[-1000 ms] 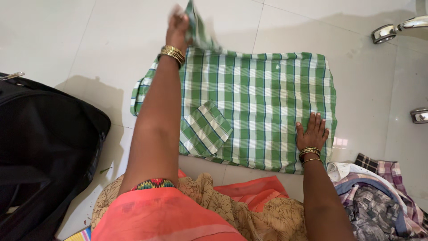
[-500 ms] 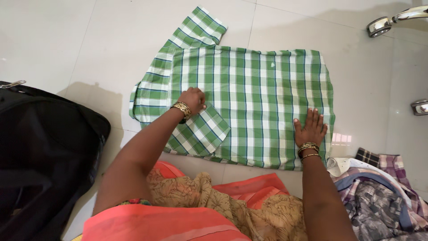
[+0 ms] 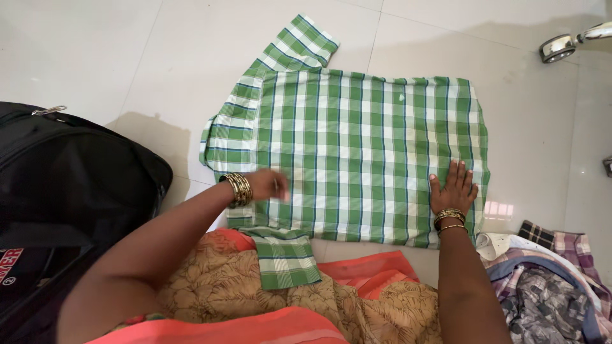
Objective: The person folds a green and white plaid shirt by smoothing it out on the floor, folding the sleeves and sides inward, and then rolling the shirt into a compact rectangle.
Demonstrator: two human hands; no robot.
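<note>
Head view: green plaid shirt [image 3: 357,153] lies spread flat on the white tiled floor [image 3: 95,57], just in front of the person's lap. Change since half a second ago: the near sleeve [image 3: 284,258], which then lay folded in on the shirt body, now hangs off the near hem and rests on the orange and tan clothing over the lap; the far sleeve [image 3: 293,48], held up in the air a second ago, lies flat at the shirt's far left corner. Judgement: both sleeves are laid out, so the shirt is being squared up flat. Left hand [image 3: 266,185] is over the shirt's left edge, motion-blurred; cannot tell whether it pinches cloth or is merely passing over it. Right hand [image 3: 454,190] is unmoved, flat and open, fingers spread, pressing the shirt's near right corner. Containers: black bag [image 3: 70,204] stands at left, near the shirt but apart from it; its contents are not visible. Pile of crumpled clothes [image 3: 542,280] lies loose at lower right, in no container.
</note>
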